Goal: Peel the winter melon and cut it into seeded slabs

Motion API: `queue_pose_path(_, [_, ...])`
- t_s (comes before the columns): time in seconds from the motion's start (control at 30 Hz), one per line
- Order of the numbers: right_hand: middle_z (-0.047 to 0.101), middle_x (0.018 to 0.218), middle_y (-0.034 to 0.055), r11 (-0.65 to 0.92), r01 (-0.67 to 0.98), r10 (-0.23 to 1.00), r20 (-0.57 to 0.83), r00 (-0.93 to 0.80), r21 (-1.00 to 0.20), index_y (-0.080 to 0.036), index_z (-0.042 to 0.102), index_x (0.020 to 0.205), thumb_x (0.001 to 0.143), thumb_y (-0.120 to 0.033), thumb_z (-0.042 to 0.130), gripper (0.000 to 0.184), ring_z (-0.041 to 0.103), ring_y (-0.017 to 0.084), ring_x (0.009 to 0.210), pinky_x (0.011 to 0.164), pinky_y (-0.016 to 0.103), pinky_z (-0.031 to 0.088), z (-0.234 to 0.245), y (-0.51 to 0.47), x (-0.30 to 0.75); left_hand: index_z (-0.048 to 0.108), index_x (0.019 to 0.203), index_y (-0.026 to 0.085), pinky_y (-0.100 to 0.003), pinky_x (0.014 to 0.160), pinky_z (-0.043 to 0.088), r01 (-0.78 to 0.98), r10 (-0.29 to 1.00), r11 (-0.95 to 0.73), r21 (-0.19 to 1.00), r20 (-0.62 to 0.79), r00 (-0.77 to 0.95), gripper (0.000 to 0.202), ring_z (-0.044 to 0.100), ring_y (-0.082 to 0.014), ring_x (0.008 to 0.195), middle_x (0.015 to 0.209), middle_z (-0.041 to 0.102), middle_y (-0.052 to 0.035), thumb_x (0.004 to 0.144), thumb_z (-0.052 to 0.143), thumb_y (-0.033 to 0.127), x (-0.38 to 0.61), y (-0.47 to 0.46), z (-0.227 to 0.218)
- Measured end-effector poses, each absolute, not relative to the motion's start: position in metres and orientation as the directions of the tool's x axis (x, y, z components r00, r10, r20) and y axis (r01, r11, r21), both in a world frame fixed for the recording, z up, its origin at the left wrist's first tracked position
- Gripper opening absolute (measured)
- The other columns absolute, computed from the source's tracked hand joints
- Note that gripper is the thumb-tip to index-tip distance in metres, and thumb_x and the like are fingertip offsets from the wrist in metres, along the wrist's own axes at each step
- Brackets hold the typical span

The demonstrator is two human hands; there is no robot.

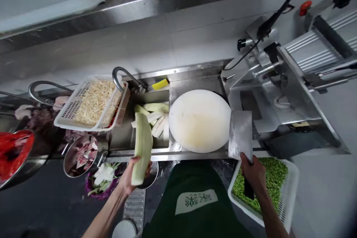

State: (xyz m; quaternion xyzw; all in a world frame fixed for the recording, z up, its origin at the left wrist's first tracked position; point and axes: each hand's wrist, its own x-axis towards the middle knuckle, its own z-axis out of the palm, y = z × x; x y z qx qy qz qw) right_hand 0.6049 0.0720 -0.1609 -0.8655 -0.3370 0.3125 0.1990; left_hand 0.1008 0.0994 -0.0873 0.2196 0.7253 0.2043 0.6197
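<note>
My left hand (131,173) is wrapped round the lower end of a long, peeled, pale-green vegetable (143,148), held upright over the sink's front edge. Similar pale peeled pieces (158,126), one with a speckled face, lie in the steel sink (125,137) behind it. With my right hand (253,173) I grip the black handle of a cleaver (240,134). Its broad blade points away from me, at the right edge of a round white chopping board (199,119). The board's top is wet and slightly stained, with no food on it.
A white basket of bean sprouts (95,100) sits over the sink beneath a curved faucet (122,76). A yellow sponge (160,84) lies behind. At right stand a slicing machine (290,70) and a basket of chopped greens (279,174). Metal pots (83,154) line the left.
</note>
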Motion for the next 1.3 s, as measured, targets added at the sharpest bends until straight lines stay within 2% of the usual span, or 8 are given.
queue_pose_path(0.2, [0.062, 0.062, 0.0086, -0.708, 0.466, 0.690, -0.377, 0.618, -0.531, -0.029, 0.048, 0.068, 0.086, -0.058, 0.059, 0.036, 0.059, 0.026, 0.070, 0.072, 0.038, 0.042, -0.179, 0.063, 0.647, 0.049, 0.157, 0.034, -0.044, 0.106, 0.057, 0.562, 0.877, 0.379, 0.735, -0.479, 0.034, 0.095, 0.065, -0.0378, 0.133, 0.145, 0.068, -0.0093, 0.068, 0.078, 0.050, 0.150, 0.101, -0.104])
queue_pose_path(0.4, [0.061, 0.062, 0.0083, -0.706, 0.460, 0.682, -0.341, 0.647, -0.539, -0.029, 0.047, 0.067, 0.085, -0.063, 0.056, 0.039, 0.056, 0.025, 0.067, 0.069, 0.038, 0.039, -0.193, 0.032, 0.667, 0.038, 0.168, 0.029, -0.052, 0.101, 0.056, 0.953, 0.832, 0.035, 0.302, -0.536, 0.139, 0.114, 0.073, -0.0472, 0.115, 0.138, 0.066, -0.0197, 0.062, 0.081, 0.023, 0.164, 0.152, -0.146])
queue_pose_path(0.63, [0.062, 0.066, 0.0084, -0.693, 0.515, 0.711, -0.357, 0.606, -0.505, -0.025, 0.054, 0.073, 0.091, -0.055, 0.054, 0.035, 0.055, 0.022, 0.069, 0.069, 0.035, 0.037, -0.200, 0.033, 0.677, 0.056, 0.150, 0.029, -0.047, 0.109, 0.054, 0.949, 0.902, 0.138, 0.282, -0.433, -0.002, 0.078, 0.072, -0.0368, 0.114, 0.135, 0.067, -0.0140, 0.074, 0.072, 0.024, 0.065, 0.166, -0.162])
queue_pose_path(0.8, [0.059, 0.060, 0.0047, -0.645, 0.517, 0.757, -0.381, 0.530, -0.563, -0.024, 0.055, 0.075, 0.092, -0.054, 0.058, 0.035, 0.058, 0.021, 0.064, 0.066, 0.032, 0.039, -0.196, 0.069, 0.679, 0.051, 0.151, 0.031, -0.041, 0.080, 0.063, 0.533, 0.874, 0.428, 0.730, -0.485, -0.037, 0.095, 0.072, -0.0279, 0.100, 0.132, 0.062, -0.0095, 0.062, 0.084, 0.033, 0.069, 0.180, -0.174])
queue_pose_path(0.93, [0.052, 0.049, -0.0012, -0.666, 0.266, 0.730, -0.534, 0.427, -0.697, -0.026, 0.049, 0.076, 0.089, -0.066, 0.063, 0.043, 0.052, 0.018, 0.044, 0.049, 0.030, 0.039, -0.198, 0.085, 0.659, 0.054, 0.148, 0.028, -0.036, 0.081, 0.061, 0.272, 0.903, 0.423, 0.864, -0.377, -0.205, 0.078, 0.069, -0.0241, 0.102, 0.123, 0.064, -0.0067, 0.077, 0.074, 0.051, 0.106, 0.210, -0.185])
queue_pose_path(1.1, [0.046, 0.047, -0.0085, -0.613, -0.043, 0.741, -0.592, 0.317, -0.789, -0.028, 0.043, 0.079, 0.076, -0.078, 0.074, 0.059, 0.044, 0.013, 0.037, 0.037, 0.028, 0.039, -0.212, 0.084, 0.625, 0.074, 0.109, 0.016, -0.051, 0.113, 0.048, 0.764, 0.973, 0.062, 0.643, 0.133, -0.190, 0.040, 0.063, -0.0335, 0.121, 0.117, 0.070, -0.0156, 0.088, 0.064, 0.049, 0.157, 0.237, -0.177])
queue_pose_path(1.2, [0.043, 0.046, -0.0100, -0.589, -0.130, 0.757, -0.601, 0.256, -0.797, -0.028, 0.043, 0.079, 0.074, -0.080, 0.077, 0.062, 0.041, 0.012, 0.036, 0.034, 0.027, 0.038, -0.219, 0.079, 0.613, 0.071, 0.131, 0.014, -0.058, 0.124, 0.034, 0.854, 0.960, -0.197, 0.481, 0.270, 0.069, 0.048, 0.053, -0.0374, 0.142, 0.142, 0.065, -0.0224, 0.100, 0.054, 0.046, 0.221, 0.235, -0.169])
queue_pose_path(1.3, [0.043, 0.048, -0.0101, -0.580, -0.183, 0.763, -0.608, 0.221, -0.794, -0.028, 0.043, 0.079, 0.073, -0.081, 0.077, 0.063, 0.040, 0.011, 0.037, 0.033, 0.027, 0.038, -0.221, 0.075, 0.604, 0.049, 0.162, 0.016, -0.069, 0.127, 0.023, 0.882, 0.967, -0.246, 0.403, 0.163, 0.195, 0.062, 0.027, -0.0391, 0.163, 0.173, 0.037, -0.0222, 0.106, 0.045, 0.043, 0.296, 0.230, -0.174])
